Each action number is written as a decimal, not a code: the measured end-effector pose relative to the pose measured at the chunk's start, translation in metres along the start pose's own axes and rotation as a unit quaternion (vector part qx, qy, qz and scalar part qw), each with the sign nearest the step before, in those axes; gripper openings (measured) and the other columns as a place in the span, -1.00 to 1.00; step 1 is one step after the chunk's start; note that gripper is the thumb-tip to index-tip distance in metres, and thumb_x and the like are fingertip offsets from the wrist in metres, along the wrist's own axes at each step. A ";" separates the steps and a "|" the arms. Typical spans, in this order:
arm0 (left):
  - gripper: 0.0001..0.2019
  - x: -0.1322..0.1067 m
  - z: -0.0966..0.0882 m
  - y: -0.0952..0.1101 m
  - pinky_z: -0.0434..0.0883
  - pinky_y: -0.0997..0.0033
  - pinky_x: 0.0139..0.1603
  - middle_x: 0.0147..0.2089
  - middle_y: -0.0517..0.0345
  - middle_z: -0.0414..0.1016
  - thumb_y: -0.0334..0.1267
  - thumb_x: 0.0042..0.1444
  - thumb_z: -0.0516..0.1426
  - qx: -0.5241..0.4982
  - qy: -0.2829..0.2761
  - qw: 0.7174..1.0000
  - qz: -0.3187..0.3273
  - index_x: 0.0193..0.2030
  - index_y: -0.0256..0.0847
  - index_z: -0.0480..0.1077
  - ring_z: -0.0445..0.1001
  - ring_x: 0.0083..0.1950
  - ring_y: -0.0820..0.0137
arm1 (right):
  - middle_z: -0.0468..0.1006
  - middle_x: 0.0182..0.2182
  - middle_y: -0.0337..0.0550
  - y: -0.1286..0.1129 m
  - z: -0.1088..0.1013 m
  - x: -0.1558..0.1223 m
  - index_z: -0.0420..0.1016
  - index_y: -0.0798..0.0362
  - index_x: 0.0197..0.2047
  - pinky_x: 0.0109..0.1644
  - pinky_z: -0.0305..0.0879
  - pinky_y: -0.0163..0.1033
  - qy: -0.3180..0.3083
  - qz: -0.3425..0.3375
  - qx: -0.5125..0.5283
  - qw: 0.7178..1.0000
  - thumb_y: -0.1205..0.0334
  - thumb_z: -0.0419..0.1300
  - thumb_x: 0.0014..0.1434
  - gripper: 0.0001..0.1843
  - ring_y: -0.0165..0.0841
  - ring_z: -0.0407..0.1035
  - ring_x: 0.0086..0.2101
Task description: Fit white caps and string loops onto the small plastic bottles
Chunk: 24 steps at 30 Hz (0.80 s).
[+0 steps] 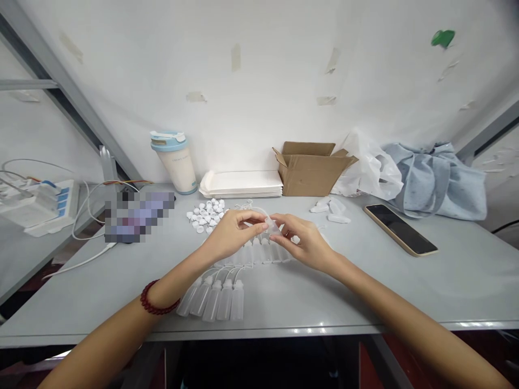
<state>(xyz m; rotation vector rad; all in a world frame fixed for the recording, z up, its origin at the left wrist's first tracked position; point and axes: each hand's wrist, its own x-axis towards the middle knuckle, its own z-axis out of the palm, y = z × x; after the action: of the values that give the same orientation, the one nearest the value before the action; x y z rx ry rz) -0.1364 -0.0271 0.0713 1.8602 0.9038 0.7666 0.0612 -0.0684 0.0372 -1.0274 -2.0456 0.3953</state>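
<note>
Over the middle of the table both hands hold one small translucent plastic bottle [274, 227]. My left hand [235, 229] pinches its top end, where a thin white tube curves away, with thumb and fingers. Its body is gripped by the fingers of my right hand [302, 237]. Just below the hands is a row of similar bottles [265, 253], partly hidden by them. Closer to the front edge lie several bottles with thin white tubes [214, 301], side by side. Left of the hands is a pile of small white caps [207, 214].
Loose translucent bottles [331, 209] lie to the right, near a phone [401, 229]. Along the wall stand a cup [174, 162], white flat packaging [243, 185], an open cardboard box [310, 173], a plastic bag [371, 170] and a blue cloth bag [441, 181]. Cables and a power strip [60, 202] are left.
</note>
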 end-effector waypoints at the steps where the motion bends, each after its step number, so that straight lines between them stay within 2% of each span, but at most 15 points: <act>1: -0.80 0.000 0.000 0.000 0.43 0.43 -0.28 -0.18 0.12 0.57 -0.16 0.11 0.16 0.003 -0.005 1.000 0.006 -0.24 -0.22 0.53 0.50 -0.18 0.32 | 0.45 -0.29 -0.12 0.000 0.000 0.000 0.34 0.03 0.05 -0.37 0.36 -0.28 0.000 0.002 0.003 1.000 0.20 0.13 0.24 -0.69 -0.45 0.31 -0.49; 3: -0.80 0.000 -0.001 0.001 0.43 0.42 -0.29 -0.19 0.12 0.57 -0.16 0.11 0.16 0.010 -0.006 1.000 0.013 -0.25 -0.22 0.53 0.50 -0.18 0.33 | 0.45 -0.29 -0.13 -0.002 -0.002 0.001 0.36 0.02 0.03 -0.36 0.36 -0.28 -0.003 0.026 0.030 0.999 0.19 0.14 0.23 -0.70 -0.46 0.32 -0.49; 5: -0.81 0.000 -0.001 0.001 0.43 0.42 -0.30 -0.20 0.12 0.58 -0.16 0.11 0.16 0.016 0.005 1.000 0.009 -0.25 -0.21 0.53 0.51 -0.20 0.33 | 0.46 -0.31 -0.15 -0.006 -0.004 0.003 0.36 0.02 0.03 -0.36 0.36 -0.28 -0.019 0.080 0.093 0.992 0.16 0.14 0.22 -0.69 -0.45 0.36 -0.48; 8: -0.82 0.000 -0.001 0.000 0.45 0.39 -0.27 -0.21 0.12 0.57 -0.17 0.11 0.17 0.017 0.031 0.999 0.024 -0.23 -0.21 0.51 0.51 -0.21 0.34 | 0.48 -0.28 -0.15 -0.010 -0.007 0.006 0.36 0.03 0.05 -0.33 0.39 -0.26 -0.057 0.155 0.233 0.958 0.12 0.14 0.22 -0.66 -0.41 0.44 -0.43; 11: -0.84 -0.002 0.001 -0.001 0.45 0.37 -0.22 -0.17 0.10 0.55 -0.22 0.12 0.18 0.042 0.051 0.993 0.098 -0.20 -0.20 0.49 0.50 -0.18 0.35 | 0.49 -0.22 -0.11 -0.011 -0.009 0.009 0.37 0.05 0.05 -0.24 0.41 -0.22 -0.090 0.174 0.361 0.912 0.13 0.14 0.22 -0.65 -0.36 0.47 -0.33; 14: -0.77 -0.005 0.005 -0.002 0.44 0.34 -0.20 -0.10 0.04 0.51 -0.27 0.08 0.22 0.121 0.071 0.970 0.199 -0.10 -0.21 0.43 0.46 -0.12 0.33 | 0.52 -0.21 -0.10 -0.010 -0.009 0.010 0.38 0.05 0.06 -0.18 0.39 -0.20 -0.111 0.185 0.453 0.865 0.17 0.16 0.22 -0.66 -0.36 0.47 -0.27; 17: -0.64 -0.007 0.007 -0.005 0.43 0.28 -0.13 -0.07 -0.03 0.45 -0.25 0.04 0.26 0.197 0.071 0.938 0.278 -0.01 -0.24 0.36 0.43 -0.07 0.29 | 0.53 -0.18 -0.09 -0.009 -0.009 0.011 0.40 0.06 0.03 -0.14 0.37 -0.22 -0.124 0.215 0.511 0.823 0.22 0.18 0.21 -0.69 -0.39 0.45 -0.28; 20: -0.56 -0.007 0.005 -0.006 0.43 0.21 -0.08 -0.05 -0.07 0.40 -0.17 0.03 0.27 0.247 0.045 0.916 0.313 0.03 -0.25 0.31 0.40 -0.05 0.24 | 0.54 -0.16 -0.08 -0.009 -0.009 0.011 0.44 0.07 -0.01 -0.09 0.34 -0.25 -0.132 0.242 0.542 0.794 0.23 0.19 0.21 -0.72 -0.41 0.45 -0.26; 22: -0.56 -0.007 0.004 -0.006 0.42 0.19 -0.08 -0.05 -0.08 0.38 -0.15 0.05 0.26 0.276 0.032 0.905 0.321 0.02 -0.26 0.29 0.39 -0.05 0.22 | 0.55 -0.16 -0.07 -0.009 -0.009 0.011 0.45 0.08 -0.02 -0.05 0.32 -0.24 -0.136 0.247 0.551 0.786 0.22 0.18 0.22 -0.73 -0.38 0.46 -0.21; 24: -0.57 -0.007 0.003 -0.006 0.41 0.20 -0.11 -0.07 -0.08 0.37 -0.14 0.06 0.25 0.303 0.027 0.896 0.323 0.01 -0.27 0.30 0.37 -0.07 0.22 | 0.55 -0.15 -0.05 -0.009 -0.009 0.011 0.46 0.09 -0.02 0.00 0.30 -0.21 -0.145 0.242 0.545 0.789 0.20 0.16 0.23 -0.73 -0.34 0.45 -0.16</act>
<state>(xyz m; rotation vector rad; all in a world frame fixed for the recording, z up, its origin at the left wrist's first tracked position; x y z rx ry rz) -0.1398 -0.0323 0.0637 2.7786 0.5756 1.0050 0.0593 -0.0662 0.0531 -0.7054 -1.3071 1.8365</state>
